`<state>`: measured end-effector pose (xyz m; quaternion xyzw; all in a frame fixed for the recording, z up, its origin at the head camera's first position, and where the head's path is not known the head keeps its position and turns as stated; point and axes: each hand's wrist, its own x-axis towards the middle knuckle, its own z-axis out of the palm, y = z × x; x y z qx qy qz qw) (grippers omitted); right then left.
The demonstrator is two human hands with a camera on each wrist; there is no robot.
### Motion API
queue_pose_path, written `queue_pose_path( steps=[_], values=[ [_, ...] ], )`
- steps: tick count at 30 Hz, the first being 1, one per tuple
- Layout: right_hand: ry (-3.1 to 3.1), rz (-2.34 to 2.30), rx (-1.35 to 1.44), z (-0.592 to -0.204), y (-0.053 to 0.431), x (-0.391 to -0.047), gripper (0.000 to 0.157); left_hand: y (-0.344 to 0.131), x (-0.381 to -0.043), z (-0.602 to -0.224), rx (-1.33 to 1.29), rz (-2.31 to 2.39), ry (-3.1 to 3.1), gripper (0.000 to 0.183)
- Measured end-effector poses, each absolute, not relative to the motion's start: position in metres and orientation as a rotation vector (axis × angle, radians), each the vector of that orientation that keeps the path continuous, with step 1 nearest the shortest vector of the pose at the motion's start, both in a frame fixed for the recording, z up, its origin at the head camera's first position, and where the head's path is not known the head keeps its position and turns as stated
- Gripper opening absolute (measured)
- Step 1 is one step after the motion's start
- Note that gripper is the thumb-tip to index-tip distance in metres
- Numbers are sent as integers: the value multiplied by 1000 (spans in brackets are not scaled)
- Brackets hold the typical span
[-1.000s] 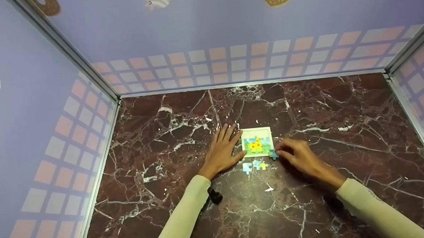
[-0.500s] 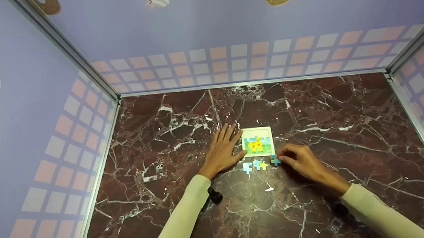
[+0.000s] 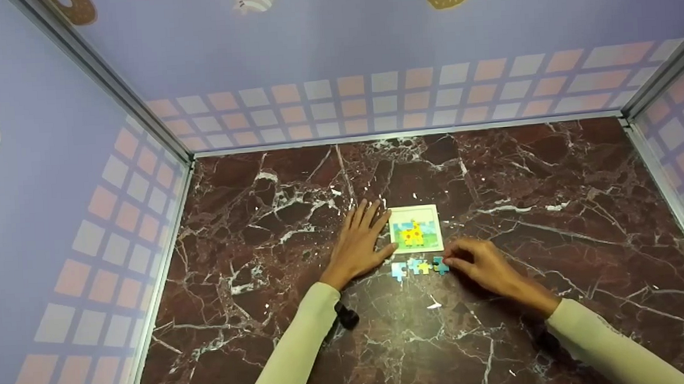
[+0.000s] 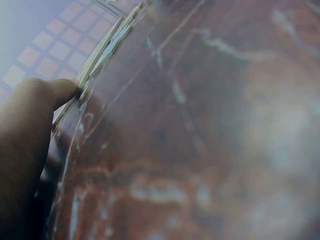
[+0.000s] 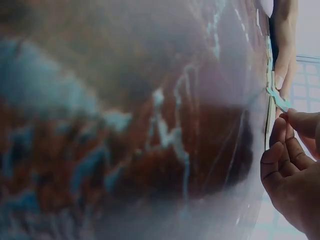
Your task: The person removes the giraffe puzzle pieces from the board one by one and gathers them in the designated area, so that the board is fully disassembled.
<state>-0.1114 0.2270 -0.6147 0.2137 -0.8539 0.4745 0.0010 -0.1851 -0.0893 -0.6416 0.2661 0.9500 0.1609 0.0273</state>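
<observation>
A small square jigsaw frame (image 3: 414, 211) with a pale border lies on the marbled table. Its lower part shows a yellow giraffe picture (image 3: 413, 235), while a pale band runs along the top. My left hand (image 3: 356, 244) lies with fingers spread at the frame's left side, its thumb on the lower left corner; the left wrist view shows this thumb (image 4: 62, 91) against the frame's edge. Below the frame's lower right corner, my right hand (image 3: 486, 266) pinches a blue jigsaw piece (image 3: 440, 264) between thumb and fingertips. In the right wrist view the piece (image 5: 279, 98) sticks out, tilted, from the fingertips.
Loose jigsaw pieces lie in a row below the frame: a light blue piece (image 3: 399, 271) and a blue and yellow cluster (image 3: 419, 266). A white scrap (image 3: 434, 305) lies nearer the front. Patterned panels (image 3: 334, 52) enclose the table at the back and sides.
My right hand has brought the blue piece down from the frame's lower right corner, then slightly left, level with the loose pieces, turning it on the way. The left hand has stayed put.
</observation>
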Motion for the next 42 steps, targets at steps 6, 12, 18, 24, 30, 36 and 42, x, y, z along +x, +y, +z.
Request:
queue_pose_path(
  steps=[6,12,18,24,30,36,42],
  values=[
    [-2702,1427,709,-619,228,-113,11,-88,-184,-642,828,521,2937,83],
    [-2731,1362,764,-618,226,-115,8,-89,-183,-643,838,540,2945,83],
    [-2742,1335,771,-619,225,-117,8,-89,-184,-644,836,540,2941,83],
    [-2739,1289,787,-619,224,-118,8,-90,-184,-644,826,529,2942,83],
    [-2743,1269,761,-619,223,-117,10,-90,-183,-643,813,508,2942,83],
    [-2750,1298,726,-618,222,-115,11,-89,-183,-641,817,504,2937,83],
    [-2750,1419,685,-614,221,-119,11,-89,-183,-642,828,496,2945,82]
  ],
)
